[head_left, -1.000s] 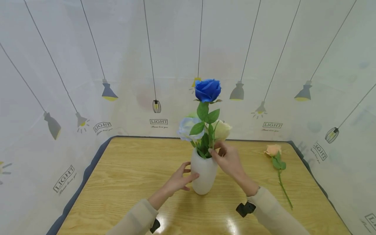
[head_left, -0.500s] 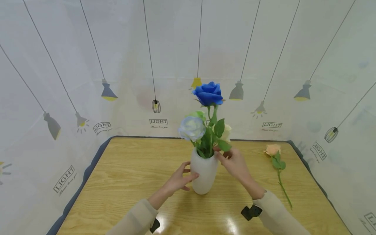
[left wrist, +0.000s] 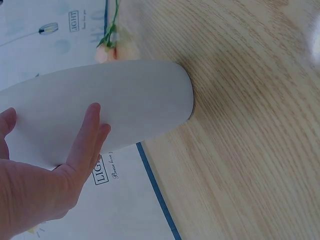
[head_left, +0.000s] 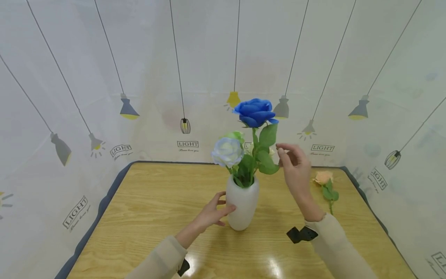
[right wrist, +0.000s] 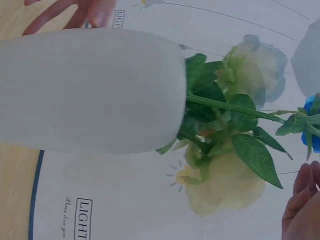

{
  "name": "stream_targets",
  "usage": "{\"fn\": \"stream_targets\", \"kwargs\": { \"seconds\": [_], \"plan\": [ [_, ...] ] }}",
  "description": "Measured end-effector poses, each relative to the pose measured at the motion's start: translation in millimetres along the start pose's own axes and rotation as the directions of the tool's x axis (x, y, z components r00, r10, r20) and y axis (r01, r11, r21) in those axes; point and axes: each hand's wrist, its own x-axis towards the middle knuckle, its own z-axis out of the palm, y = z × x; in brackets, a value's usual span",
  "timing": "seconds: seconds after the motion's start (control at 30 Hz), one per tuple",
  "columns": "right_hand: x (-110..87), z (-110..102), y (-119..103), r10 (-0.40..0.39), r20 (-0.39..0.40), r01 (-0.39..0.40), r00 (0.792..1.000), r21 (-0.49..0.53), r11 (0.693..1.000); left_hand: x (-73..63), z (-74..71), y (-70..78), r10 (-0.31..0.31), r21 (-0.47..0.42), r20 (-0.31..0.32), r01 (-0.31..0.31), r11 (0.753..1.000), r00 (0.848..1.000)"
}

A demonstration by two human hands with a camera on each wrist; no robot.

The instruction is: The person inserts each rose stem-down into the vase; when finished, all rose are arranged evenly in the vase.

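Observation:
A white vase (head_left: 242, 205) stands upright on the wooden table, holding several roses with green leaves. My left hand (head_left: 210, 213) holds its left side, thumb across the front; the left wrist view shows the fingers (left wrist: 86, 135) against the vase wall. Tallest is the blue rose (head_left: 255, 112), leaning right. Below it are a pale blue rose (head_left: 228, 152) and a cream rose (right wrist: 225, 180), mostly hidden by leaves in the head view. My right hand (head_left: 296, 166) is raised right of the blue rose's leaves, fingers loosely bent, with nothing visible between them.
A peach rose (head_left: 324, 178) lies on the table (head_left: 167, 193) at the right, its lower stem hidden behind my right forearm. White sheeting (head_left: 209, 58) printed with lamps surrounds the table's back and sides.
My right hand has let go near the vase mouth and moved up and right. The blue rose has turned and tilted right. My left hand stays on the vase.

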Motion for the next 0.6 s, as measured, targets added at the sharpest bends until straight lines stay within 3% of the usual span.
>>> {"fn": "stream_targets", "kwargs": {
  "seconds": [0.17,0.4,0.6],
  "plan": [
    [16.8,6,-2,0.111,0.077,-0.108,0.991,-0.038,0.993,-0.6,-1.3,1.1,-0.004,-0.002,0.003,0.004,1.0,1.0],
    [24.2,20,-4,0.063,0.208,-0.038,0.976,-0.124,0.992,-0.5,-1.3,0.2,0.011,-0.001,0.004,-0.011,1.0,1.0],
    [26.2,31,-1,0.12,0.264,-0.061,0.957,-0.223,0.973,-0.7,-1.1,0.6,0.009,0.006,0.003,-0.009,1.0,1.0]
  ]
}}
